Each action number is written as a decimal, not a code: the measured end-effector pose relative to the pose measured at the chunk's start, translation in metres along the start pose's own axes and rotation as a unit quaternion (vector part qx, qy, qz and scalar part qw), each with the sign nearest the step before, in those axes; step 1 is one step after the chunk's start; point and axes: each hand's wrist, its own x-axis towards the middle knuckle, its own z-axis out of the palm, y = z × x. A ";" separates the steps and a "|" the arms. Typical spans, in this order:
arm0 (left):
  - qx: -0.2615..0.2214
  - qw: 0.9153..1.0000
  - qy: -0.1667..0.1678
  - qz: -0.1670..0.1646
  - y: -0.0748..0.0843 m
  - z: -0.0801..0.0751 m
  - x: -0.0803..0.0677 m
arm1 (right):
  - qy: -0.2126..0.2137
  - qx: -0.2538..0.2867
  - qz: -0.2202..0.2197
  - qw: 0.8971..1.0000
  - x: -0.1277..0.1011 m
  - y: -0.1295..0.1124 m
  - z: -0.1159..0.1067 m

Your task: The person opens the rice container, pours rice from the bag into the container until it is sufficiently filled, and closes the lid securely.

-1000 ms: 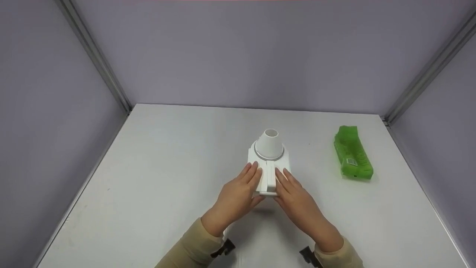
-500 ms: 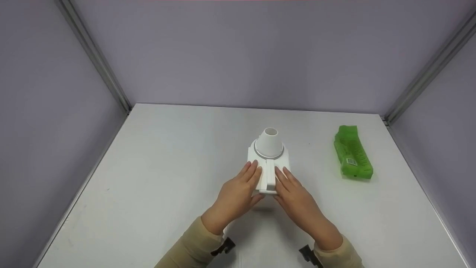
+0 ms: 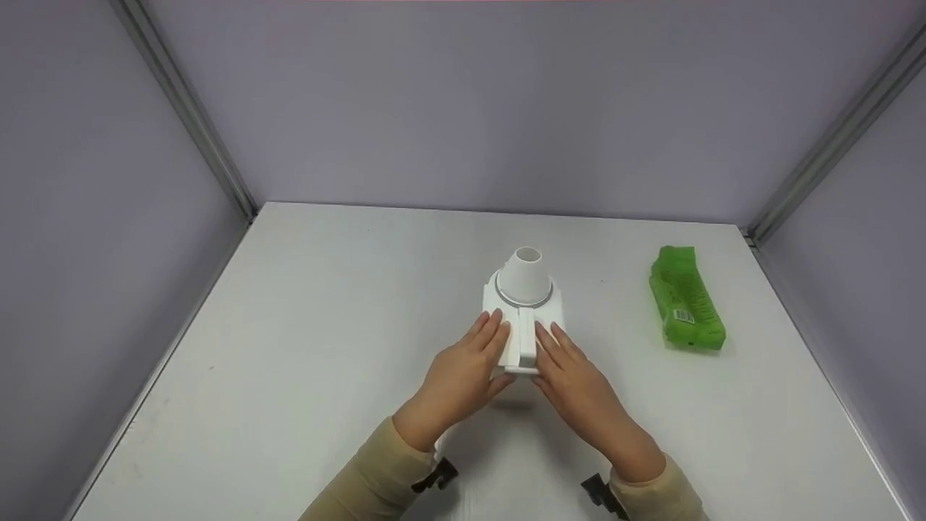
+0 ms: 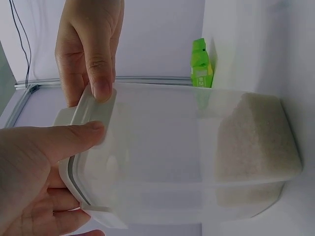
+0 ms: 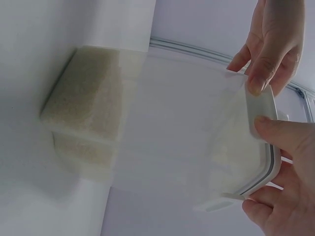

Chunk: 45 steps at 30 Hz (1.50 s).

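Observation:
A tall clear container (image 4: 162,142) of what looks like rice (image 4: 256,137) stands upright on the table. Its white lid (image 3: 521,340) carries a hollow white cone (image 3: 525,278) at the far end and a raised bar at the near end. My left hand (image 3: 457,380) lies along the lid's left side, fingers on top, thumb on the front flap (image 4: 101,115). On the right side, my right hand (image 3: 579,391) mirrors it, with its thumb also against the flap. Between fingers and thumbs, both hands pinch the lid's near edge. The lid sits on the container.
To the right, a crumpled green plastic packet (image 3: 686,300) with a barcode label lies on the white table (image 3: 325,325). Pale panels with grey metal corner posts (image 3: 188,108) enclose the back and sides. Black camera mounts (image 3: 438,475) sit at both wrists.

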 end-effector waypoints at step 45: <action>-0.008 1.000 -0.001 -0.008 -0.006 0.014 0.006 | -0.027 0.015 0.019 0.999 0.004 0.009 0.005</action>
